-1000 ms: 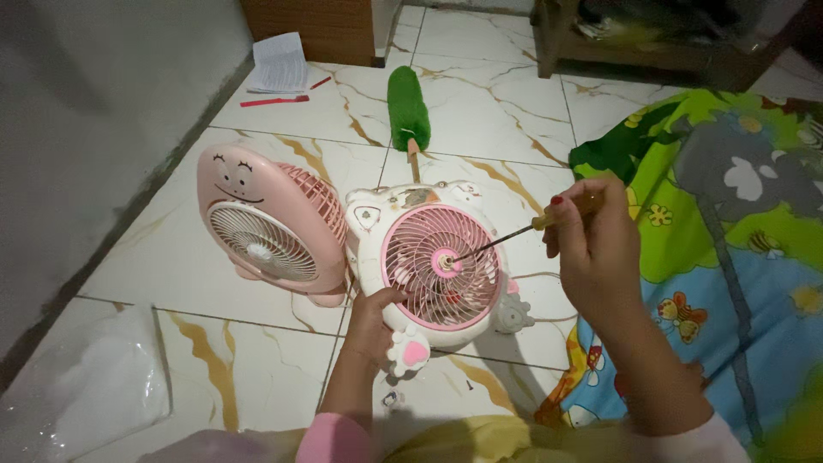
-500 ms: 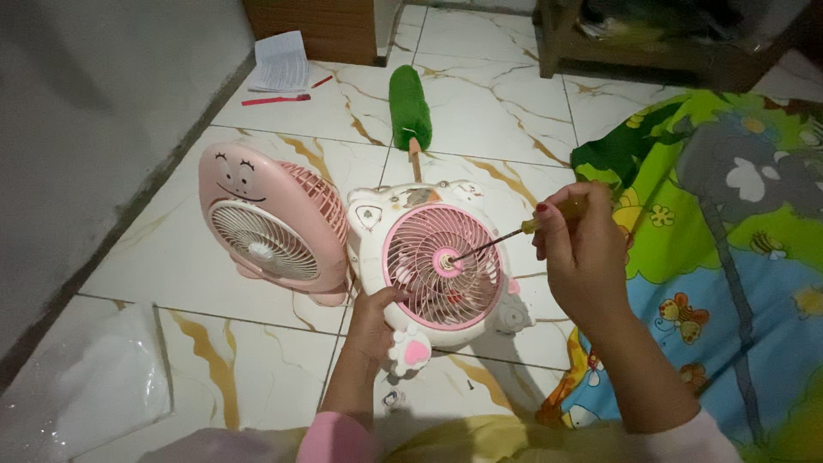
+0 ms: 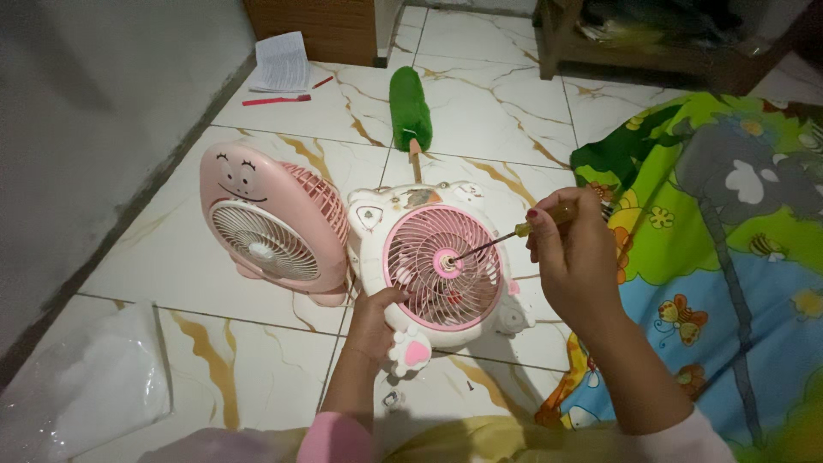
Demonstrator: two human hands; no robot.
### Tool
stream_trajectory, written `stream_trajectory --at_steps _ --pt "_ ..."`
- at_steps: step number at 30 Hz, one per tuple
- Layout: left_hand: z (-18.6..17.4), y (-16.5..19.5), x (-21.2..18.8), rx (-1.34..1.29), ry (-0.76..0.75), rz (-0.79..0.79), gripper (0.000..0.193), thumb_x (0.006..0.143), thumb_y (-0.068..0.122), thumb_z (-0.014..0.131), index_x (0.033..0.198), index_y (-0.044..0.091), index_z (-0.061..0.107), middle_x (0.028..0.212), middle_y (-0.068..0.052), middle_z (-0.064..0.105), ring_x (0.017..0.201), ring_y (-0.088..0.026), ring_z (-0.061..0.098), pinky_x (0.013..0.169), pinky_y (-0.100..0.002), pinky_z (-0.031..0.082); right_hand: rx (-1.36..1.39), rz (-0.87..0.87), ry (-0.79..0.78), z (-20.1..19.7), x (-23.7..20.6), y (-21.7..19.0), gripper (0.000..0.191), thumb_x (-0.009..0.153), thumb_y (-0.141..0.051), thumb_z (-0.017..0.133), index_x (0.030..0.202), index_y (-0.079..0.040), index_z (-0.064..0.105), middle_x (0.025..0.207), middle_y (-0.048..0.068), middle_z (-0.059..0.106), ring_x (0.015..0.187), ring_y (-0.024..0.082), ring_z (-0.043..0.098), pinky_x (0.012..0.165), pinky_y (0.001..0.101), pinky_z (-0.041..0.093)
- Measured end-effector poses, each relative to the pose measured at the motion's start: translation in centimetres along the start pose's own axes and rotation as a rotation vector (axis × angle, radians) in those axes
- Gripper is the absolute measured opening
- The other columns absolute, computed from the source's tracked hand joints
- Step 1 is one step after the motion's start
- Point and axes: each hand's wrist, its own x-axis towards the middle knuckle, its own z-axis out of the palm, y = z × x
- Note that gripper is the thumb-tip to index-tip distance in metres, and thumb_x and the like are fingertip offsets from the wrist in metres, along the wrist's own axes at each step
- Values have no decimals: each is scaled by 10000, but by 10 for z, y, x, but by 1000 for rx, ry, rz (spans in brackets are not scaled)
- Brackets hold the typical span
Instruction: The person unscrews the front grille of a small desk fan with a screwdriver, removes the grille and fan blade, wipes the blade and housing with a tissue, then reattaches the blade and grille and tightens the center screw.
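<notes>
We see a small white fan with a pink grille standing on the tiled floor, between the two hands. The tip of a thin screwdriver sits at the pink hub in the middle of the grille. The right hand has its fingers pinched tight around the yellowish handle, the shaft slanting down and away from them toward the hub. The left hand grips the lower left rim of the fan, fingers curled onto the grille.

Just beyond the left hand's fingers, touching the white fan's side, stands a pink fan with a drawn face. Farther out past the fingertips, a green duster lies on the floor, its wooden handle pointing at the fan. Well beyond it lie papers and a red pen near a wooden cabinet.

Beside the right hand's wrist spreads a colourful cartoon mat. The floor is pale marble-look tile with gold veins; a grey wall runs along the left, with a clear plastic bag at its foot.
</notes>
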Motion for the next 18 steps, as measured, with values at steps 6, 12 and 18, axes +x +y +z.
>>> stream_trajectory --at_steps 6,12,18 --pt "6 5 -7 -63 12 -26 442 741 -60 594 1179 4 606 999 -131 698 859 -280 716 762 -421 625 -84 39 -28 0 2 -3 182 1058 -152 570 1112 2 489 798 91 678 662 126 670 568 268 533" --pt "12 10 -11 -10 39 -63 435 756 -36 606 1189 2 594 989 -141 693 826 -280 714 716 -437 617 23 72 -58 -6 11 -24 195 990 -152 618 1048 33 606 892 98 734 734 126 731 658 263 615" --pt "5 4 -7 18 30 -45 411 775 -21 624 1186 -3 617 992 -129 691 831 -257 705 703 -404 601 -234 474 -199 -17 33 -45 270 987 -244 623 998 24 653 779 148 726 610 230 726 571 373 589"
